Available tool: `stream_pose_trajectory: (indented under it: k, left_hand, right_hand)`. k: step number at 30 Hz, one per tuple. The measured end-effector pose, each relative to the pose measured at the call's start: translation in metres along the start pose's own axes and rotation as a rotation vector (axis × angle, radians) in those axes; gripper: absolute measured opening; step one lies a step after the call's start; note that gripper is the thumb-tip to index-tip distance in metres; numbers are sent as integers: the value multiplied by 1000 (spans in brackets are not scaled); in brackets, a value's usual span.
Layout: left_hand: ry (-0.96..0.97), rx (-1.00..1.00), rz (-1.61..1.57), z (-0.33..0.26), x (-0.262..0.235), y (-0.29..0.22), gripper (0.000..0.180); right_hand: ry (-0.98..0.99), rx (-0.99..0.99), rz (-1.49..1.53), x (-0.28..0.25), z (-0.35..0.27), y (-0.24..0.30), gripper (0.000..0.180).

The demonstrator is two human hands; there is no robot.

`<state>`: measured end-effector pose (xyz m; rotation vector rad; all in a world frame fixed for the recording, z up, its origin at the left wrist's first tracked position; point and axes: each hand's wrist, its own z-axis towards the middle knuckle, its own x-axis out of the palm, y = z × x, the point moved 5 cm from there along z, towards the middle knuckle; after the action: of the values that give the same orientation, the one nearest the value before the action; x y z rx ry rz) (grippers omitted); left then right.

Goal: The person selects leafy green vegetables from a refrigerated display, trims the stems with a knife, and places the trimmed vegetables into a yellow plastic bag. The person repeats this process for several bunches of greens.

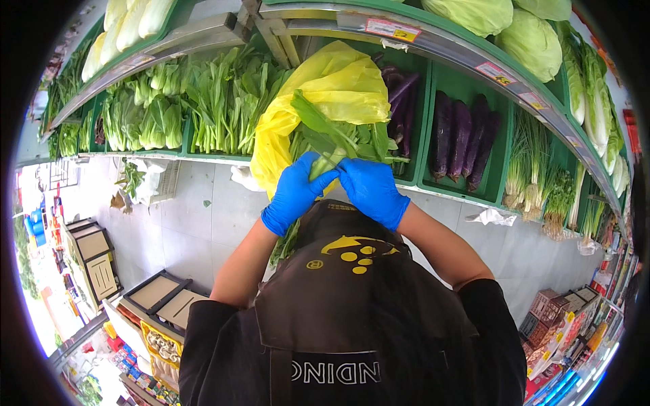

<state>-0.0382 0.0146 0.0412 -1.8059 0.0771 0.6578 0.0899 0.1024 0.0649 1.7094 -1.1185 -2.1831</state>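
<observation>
My blue-gloved left hand (298, 192) and right hand (373, 193) meet close together, fingers pinched on the pale stem of a leafy green (328, 162), which I hold at the mouth of the yellow plastic bag (338, 84) of greens, left of the long purple eggplants (464, 139).

Purple eggplants (460, 139) in green crate (499, 101), spring onions (530, 152) just to their right. Pale green cabbages (531, 44) up on shelf (447, 49), price tags (393, 30) along its edge. White plastic (491, 216) on grey floor (189, 227); tan-and-black boxes (172, 298) lower left.
</observation>
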Motion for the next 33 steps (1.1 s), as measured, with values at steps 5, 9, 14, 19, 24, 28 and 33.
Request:
stream_pose_trajectory:
  k: [5,9,14,19,24,28,33]
  left_hand:
    - [-31,29,13,5,8,7,47]
    - [-123,-19,-185,2,6,18,40]
    - [-151,75,-296,-4,-32,3,36]
    - [-121,91,-60,-20,-60,5,34]
    - [125,283,600,-43,-107,42,33]
    - [295,605,1106,-36,-147,88,9]
    - [473,966,1152,27,-172,103,4]
  right_hand:
    - [-55,-15,-66,6,1,-12,13]
    - [-9,-24,-127,39,-1,-64,15]
    - [167,190,-184,76,-22,-132,20]
    - [106,175,-117,70,-11,-116,28]
    - [-12,182,-41,68,-43,-119,25]
    - [34,219,-32,74,-65,-121,26]
    - [1,323,-36,86,-72,-104,25]
